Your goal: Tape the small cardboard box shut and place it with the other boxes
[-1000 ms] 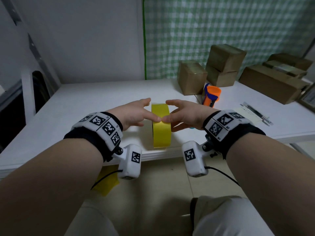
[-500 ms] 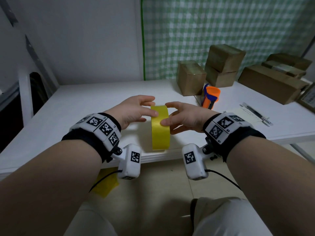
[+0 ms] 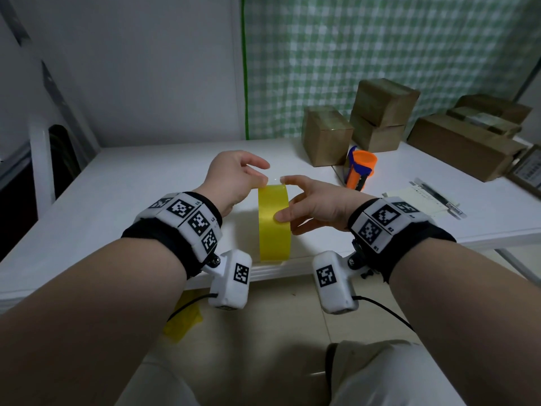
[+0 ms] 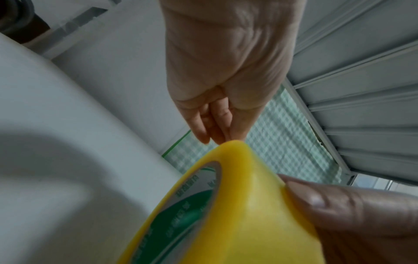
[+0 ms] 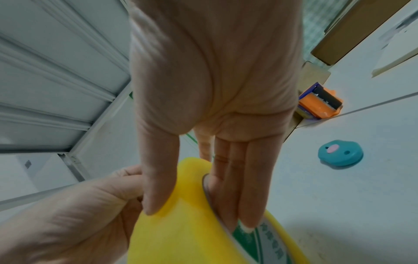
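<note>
**Tape end being picked off the roll, box not yet in hand**

Yellow tape roll [image 3: 274,224] stands on edge at the near edge of the white table [image 3: 123,183]. Right hand [image 3: 316,205] grips it: thumb laid on the outer yellow band, fingers [image 5: 237,196] curled into the core from the side. Left hand [image 3: 234,180] is at the top of the roll, thumb and fingertip pinched together on what looks like a thin clear tape end; wrist view is too soft to confirm there's film between them.

Small cardboard box [image 3: 326,136] sits far right on the table, just beside the stacked boxes [image 3: 380,112], well apart from both hands. Can't tell from here if its flaps are sealed. Orange tape dispenser [image 3: 360,168] stands just in front of it; a teal round thing [image 5: 340,153] lies on the table near the right hand.

Risks, my read:
- Pinch is tiny and right at the edge: tape end could slip and re-stick to the roll, or split lengthwise.
- Roll is at the table edge; a hard pull with a loose right-hand grip could drag it off onto the floor.
- A long free strip could fold onto itself or the fingers before it reaches the box.
</note>
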### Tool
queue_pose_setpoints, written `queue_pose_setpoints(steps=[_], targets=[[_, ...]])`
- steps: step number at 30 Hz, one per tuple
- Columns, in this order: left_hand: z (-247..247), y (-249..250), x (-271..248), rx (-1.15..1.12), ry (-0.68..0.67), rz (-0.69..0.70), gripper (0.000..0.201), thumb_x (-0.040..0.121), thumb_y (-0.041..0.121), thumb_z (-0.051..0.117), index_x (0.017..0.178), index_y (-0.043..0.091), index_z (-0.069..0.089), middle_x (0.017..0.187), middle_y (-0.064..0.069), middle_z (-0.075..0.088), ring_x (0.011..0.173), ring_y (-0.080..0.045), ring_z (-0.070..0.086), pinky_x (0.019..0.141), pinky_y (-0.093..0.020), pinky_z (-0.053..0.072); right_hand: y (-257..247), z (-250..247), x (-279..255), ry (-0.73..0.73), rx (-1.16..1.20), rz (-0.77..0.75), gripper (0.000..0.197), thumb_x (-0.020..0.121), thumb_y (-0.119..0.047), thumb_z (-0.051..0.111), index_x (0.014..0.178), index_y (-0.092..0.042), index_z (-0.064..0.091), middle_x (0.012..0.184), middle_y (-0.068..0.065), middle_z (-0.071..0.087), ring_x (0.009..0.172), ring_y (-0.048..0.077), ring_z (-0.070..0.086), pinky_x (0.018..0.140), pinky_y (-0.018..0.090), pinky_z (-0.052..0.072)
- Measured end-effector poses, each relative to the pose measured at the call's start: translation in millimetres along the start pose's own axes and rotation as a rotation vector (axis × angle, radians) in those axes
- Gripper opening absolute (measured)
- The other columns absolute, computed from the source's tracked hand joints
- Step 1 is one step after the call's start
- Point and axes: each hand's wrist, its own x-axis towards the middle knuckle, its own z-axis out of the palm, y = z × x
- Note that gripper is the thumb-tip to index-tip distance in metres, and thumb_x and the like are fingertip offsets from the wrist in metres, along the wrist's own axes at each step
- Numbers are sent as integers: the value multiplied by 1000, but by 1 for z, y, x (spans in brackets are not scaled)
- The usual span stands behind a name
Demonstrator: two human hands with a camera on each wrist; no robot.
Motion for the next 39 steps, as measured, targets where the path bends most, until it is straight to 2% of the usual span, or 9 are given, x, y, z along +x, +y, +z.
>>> queue_pose_setpoints(steps=[5,9,13,16,19,23,27,33,39], targets=[[0,1,-1,-46,-15,22,28,77,-3,68,75,25,65,69,-3,64,74,-22,61,88,-42,53,-1,4,3,24,-9,-37,80,74,0,75,140,-25,38,103,3,57,93,24,64,86,37,56],[-2,1,-2,-65,-70,41,28,78,-4,67,77,23,65,68,-3,62,74,-21,61,92,-45,54,1,6,12,236,-2,-147,48,74,-10,78,118,-14,60,120,7,47,104,23,58,87,34,54],[-8,1,-3,-38,-133,83,30,77,-7,65,82,23,65,69,-1,62,74,-17,61,90,-40,54,1,8,19,359,-34,-264,9,79,-13,74,83,-14,66,85,5,63,75,15,59,70,25,52],[-10,-2,-3,6,-122,112,35,74,-10,64,82,24,65,73,2,62,73,-14,58,78,-34,49,-1,12,24,417,-106,-317,19,81,-9,70,67,-18,62,67,2,60,64,15,54,65,29,48],[-9,-6,-5,-2,-101,129,35,76,-9,63,84,25,64,81,2,61,71,-13,56,73,-30,46,0,15,29,470,-167,-369,28,82,-6,66,61,-21,57,61,-4,57,55,9,51,57,19,42],[-5,-8,-8,22,-91,166,39,80,-4,62,113,17,61,94,-2,59,77,-14,52,80,-28,49,1,17,32,545,-304,-413,24,85,-9,62,64,-20,56,64,-6,55,59,9,51,53,16,38],[-2,-10,-7,80,-26,112,49,83,7,64,129,19,53,111,2,56,85,-17,59,87,-34,52,1,22,32,658,-488,-456,9,86,-13,58,83,-9,66,83,5,67,81,20,60,73,31,49],[-5,-13,-6,127,-30,94,4,82,15,67,83,19,68,74,6,58,65,-11,51,70,-29,45,1,29,28,734,-713,-511,17,91,-16,49,94,-6,62,95,14,67,91,30,59,74,39,47],[-1,-13,-5,243,53,214,9,82,11,65,75,16,64,73,14,58,75,-8,56,72,-22,44,5,35,28,785,-847,-546,18,96,-16,43,100,-5,56,90,17,64,84,34,57,61,34,32]])
